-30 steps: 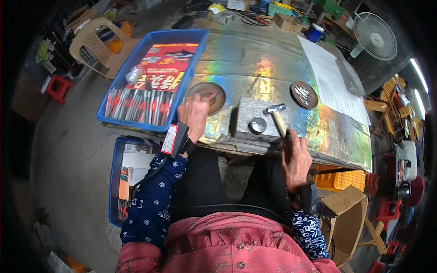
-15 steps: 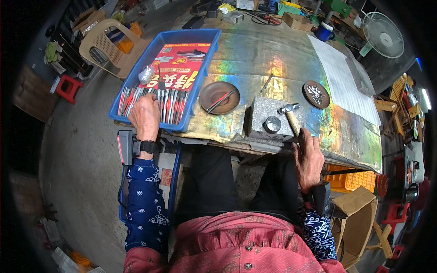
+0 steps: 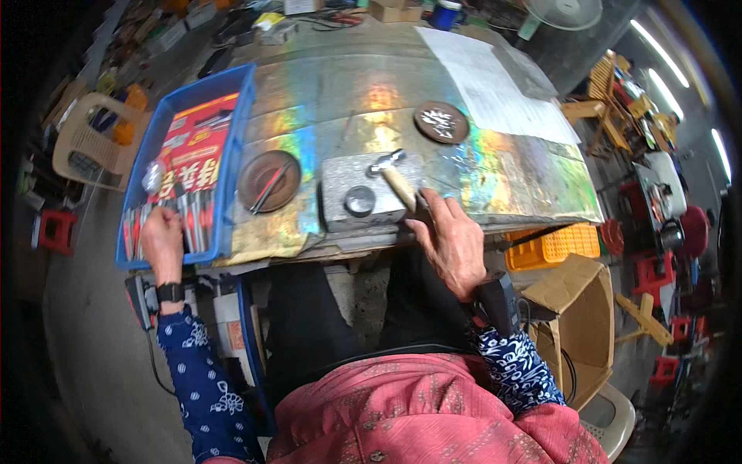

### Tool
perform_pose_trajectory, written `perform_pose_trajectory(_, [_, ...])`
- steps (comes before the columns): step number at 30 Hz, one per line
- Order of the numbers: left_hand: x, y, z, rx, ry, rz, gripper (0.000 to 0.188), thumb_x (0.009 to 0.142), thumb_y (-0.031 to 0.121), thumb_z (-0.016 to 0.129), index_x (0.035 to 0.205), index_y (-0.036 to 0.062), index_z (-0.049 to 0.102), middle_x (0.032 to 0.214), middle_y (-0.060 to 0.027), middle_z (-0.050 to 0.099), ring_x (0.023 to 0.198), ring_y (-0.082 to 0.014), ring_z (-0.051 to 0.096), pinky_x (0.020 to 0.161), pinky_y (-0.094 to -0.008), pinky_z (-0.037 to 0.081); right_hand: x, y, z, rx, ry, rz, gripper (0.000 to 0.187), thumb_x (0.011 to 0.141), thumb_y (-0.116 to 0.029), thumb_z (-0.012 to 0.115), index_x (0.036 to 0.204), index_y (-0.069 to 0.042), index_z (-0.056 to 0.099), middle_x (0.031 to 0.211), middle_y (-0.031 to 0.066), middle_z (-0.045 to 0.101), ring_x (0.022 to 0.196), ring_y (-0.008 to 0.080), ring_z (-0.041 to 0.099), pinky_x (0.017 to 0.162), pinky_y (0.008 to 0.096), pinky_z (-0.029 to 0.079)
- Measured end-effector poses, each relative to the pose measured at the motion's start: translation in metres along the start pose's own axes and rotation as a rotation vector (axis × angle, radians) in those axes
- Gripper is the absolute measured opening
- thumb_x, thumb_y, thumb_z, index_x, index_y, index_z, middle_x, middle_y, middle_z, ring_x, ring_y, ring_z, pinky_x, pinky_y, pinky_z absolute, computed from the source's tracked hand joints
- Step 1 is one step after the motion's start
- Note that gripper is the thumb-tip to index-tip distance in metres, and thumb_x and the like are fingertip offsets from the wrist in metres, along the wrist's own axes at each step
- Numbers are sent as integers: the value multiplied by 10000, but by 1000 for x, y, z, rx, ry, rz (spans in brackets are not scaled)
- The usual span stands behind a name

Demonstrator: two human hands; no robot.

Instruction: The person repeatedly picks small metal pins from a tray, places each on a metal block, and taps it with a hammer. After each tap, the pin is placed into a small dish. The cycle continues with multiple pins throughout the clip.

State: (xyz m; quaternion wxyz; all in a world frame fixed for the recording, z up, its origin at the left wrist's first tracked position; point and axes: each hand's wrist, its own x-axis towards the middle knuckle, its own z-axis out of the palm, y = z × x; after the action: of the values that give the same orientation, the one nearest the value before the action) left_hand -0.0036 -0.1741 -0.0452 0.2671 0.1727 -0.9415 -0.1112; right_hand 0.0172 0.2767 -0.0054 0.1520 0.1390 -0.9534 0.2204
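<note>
"So, where are the slender red-and-grey pieces point(image 3: 199, 220) kept, and is one held by the left hand point(image 3: 163, 232)?"

"They are lined up side by side at the near end of the blue tray point(image 3: 239, 147). The left hand is lowered among them, its fingers drawn together; whether a piece is pinched cannot be told, the fingertips being hidden"

"Why might the tray be placed there?"

"Judging by the layout, it is set at the table's point(image 3: 355, 100) left side so that the row can be reached by that hand"

"And the right hand point(image 3: 452, 243)?"

"It is held half open at the handle end of the hammer point(image 3: 399, 185), whose head is rested on the grey block point(image 3: 338, 174), near a round dark piece point(image 3: 359, 201). Whether the handle is gripped cannot be told; it is pointed toward that hand, presumably for easy grasping"

"What of the brown plates?"

"Something slender, red and dark, is laid across the nearer plate point(image 3: 257, 174), between tray and block; in the farther plate point(image 3: 461, 127) silvery bits point(image 3: 440, 122) are gathered, likely against scattering"
</note>
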Motion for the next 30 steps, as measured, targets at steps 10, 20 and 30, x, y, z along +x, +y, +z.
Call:
perform_pose_trajectory(10, [-3,63,-32,-570,117,-43,203,979,142,551,1109,-11,582,805,-45,656,571,-62,564,515,-226,461,35,70,3,-39,15,145,194,868,-159,640,1025,-45,661,858,161,624,775,343,625,696,424,488])
perform_pose_trajectory(20, [-35,167,-33,-1230,-329,3,166,961,32,549,1083,-70,598,909,-103,664,679,-96,624,629,-229,523,74,88,40,-92,-106,-69,167,777,-69,582,936,-33,623,886,179,582,877,377,604,748,452,493])
perform_pose_trajectory(30, [-49,207,-17,-1303,-477,13,164,952,51,578,1070,-60,604,896,-105,669,677,-107,621,638,-242,517,89,103,56,-191,-121,-277,99,757,-92,597,836,-32,608,846,135,572,849,337,616,699,404,510])
